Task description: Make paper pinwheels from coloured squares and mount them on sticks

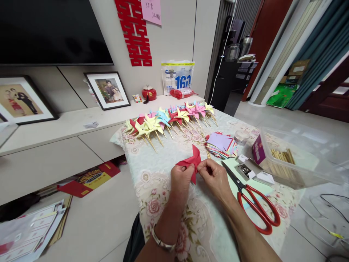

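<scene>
A red paper pinwheel (pixel 195 158) with folded blades is held up over the flowered tablecloth (pixel 155 189). My left hand (pixel 182 178) pinches it at its lower left, close to the centre. On the right side, my right hand (pixel 214 176) has thumb and forefinger closed at the pinwheel's edge; whether a pin is between them is hidden. Beyond lie several finished pinwheels (pixel 163 118) on sticks, in yellow, pink, blue and red. A stack of coloured paper squares (pixel 220 143) is just past my right hand. Red-handled scissors (pixel 257 203) rest beside my right forearm.
A small box of metal pins (pixel 244 170) sits beside the scissors. A clear plastic bin (pixel 302 174) holding wooden sticks (pixel 282 156) stands at the table's right. A low cabinet (pixel 68 125) with framed photos (pixel 107 91) runs along the wall. Cables (pixel 321 222) lie on the floor.
</scene>
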A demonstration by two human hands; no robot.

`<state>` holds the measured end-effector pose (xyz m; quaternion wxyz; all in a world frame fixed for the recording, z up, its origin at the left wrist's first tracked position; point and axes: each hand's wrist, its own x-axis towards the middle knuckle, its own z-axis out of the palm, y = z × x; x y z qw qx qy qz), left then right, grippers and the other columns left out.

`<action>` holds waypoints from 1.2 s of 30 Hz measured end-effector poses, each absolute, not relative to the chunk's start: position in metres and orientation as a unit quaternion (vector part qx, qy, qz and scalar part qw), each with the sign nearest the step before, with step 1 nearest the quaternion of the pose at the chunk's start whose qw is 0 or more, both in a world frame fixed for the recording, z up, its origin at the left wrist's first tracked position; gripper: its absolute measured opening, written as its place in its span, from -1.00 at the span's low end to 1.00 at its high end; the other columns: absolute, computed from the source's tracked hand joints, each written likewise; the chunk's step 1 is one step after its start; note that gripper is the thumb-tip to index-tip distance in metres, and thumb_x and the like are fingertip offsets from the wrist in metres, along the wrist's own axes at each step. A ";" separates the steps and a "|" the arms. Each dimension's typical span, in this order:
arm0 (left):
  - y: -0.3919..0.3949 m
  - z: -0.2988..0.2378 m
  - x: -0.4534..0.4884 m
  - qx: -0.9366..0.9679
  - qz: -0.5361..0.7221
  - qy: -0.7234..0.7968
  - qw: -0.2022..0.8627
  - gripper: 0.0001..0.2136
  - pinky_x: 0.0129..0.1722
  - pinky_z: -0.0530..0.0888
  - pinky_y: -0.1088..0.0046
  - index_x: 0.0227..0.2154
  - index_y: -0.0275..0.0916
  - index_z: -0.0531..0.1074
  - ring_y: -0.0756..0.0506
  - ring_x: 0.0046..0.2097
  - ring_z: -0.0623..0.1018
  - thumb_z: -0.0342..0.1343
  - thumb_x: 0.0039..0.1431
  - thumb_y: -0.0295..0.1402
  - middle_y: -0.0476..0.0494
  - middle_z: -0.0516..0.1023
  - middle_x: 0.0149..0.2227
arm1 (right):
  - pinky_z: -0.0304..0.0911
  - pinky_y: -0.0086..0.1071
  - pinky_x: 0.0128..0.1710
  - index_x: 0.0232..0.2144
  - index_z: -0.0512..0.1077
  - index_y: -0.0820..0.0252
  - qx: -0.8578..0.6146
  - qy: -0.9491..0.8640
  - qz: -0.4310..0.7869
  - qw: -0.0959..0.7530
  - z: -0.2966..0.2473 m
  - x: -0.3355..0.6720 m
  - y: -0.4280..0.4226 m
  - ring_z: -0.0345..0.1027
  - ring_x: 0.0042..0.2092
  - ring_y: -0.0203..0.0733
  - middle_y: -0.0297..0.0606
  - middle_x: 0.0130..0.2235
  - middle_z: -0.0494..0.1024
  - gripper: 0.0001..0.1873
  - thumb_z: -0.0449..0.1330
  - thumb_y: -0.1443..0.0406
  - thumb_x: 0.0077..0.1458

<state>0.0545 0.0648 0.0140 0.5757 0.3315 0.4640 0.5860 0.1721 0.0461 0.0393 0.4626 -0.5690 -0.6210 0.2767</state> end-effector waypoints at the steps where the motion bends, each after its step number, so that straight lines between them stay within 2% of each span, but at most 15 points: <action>1: 0.065 0.014 0.055 0.333 0.587 0.463 0.575 -0.83 -0.51 0.32 0.53 -0.63 -0.28 0.47 0.04 -0.57 0.35 0.30 -0.17 -0.30 0.06 0.41 -0.66 | 0.10 -0.41 -0.43 -0.54 0.41 0.15 -0.571 -0.619 0.277 0.463 0.039 0.172 0.046 0.21 -0.47 -0.26 -0.36 -0.53 0.40 -0.83 0.12 0.25 0.03; 9: 0.064 0.020 0.058 0.323 0.585 0.461 0.584 -0.86 -0.48 0.33 0.53 -0.60 -0.29 0.49 0.04 -0.55 0.36 0.28 -0.20 -0.32 0.03 0.47 -0.62 | 0.05 -0.40 -0.45 -0.58 0.38 0.15 -0.589 -0.620 0.259 0.449 0.038 0.173 0.047 0.15 -0.49 -0.26 -0.38 -0.57 0.34 -0.81 0.12 0.24 0.02; 17: 0.063 0.020 0.058 0.338 0.565 0.485 0.576 -0.78 -0.58 0.19 0.56 -0.70 -0.26 0.38 0.08 -0.60 0.24 0.29 -0.19 -0.29 0.09 0.33 -0.70 | 0.04 -0.40 -0.44 -0.59 0.35 0.14 -0.596 -0.620 0.251 0.445 0.036 0.173 0.048 0.14 -0.50 -0.26 -0.40 -0.58 0.32 -0.82 0.11 0.25 0.01; 31: 0.064 0.014 0.058 0.360 0.566 0.497 0.551 -0.76 -0.56 0.21 0.54 -0.69 -0.26 0.41 0.06 -0.60 0.26 0.32 -0.16 -0.26 0.09 0.31 -0.70 | 0.05 -0.40 -0.45 -0.59 0.35 0.14 -0.601 -0.623 0.240 0.441 0.035 0.173 0.049 0.15 -0.50 -0.27 -0.40 -0.58 0.32 -0.82 0.10 0.26 0.00; 36: 0.063 0.016 0.058 0.365 0.557 0.512 0.542 -0.74 -0.61 0.12 0.54 -0.74 -0.25 0.34 0.09 -0.63 0.18 0.29 -0.16 -0.30 0.11 0.25 -0.73 | 0.07 -0.40 -0.45 -0.59 0.36 0.14 -0.597 -0.620 0.250 0.443 0.036 0.171 0.047 0.15 -0.50 -0.27 -0.40 -0.58 0.32 -0.81 0.13 0.26 0.02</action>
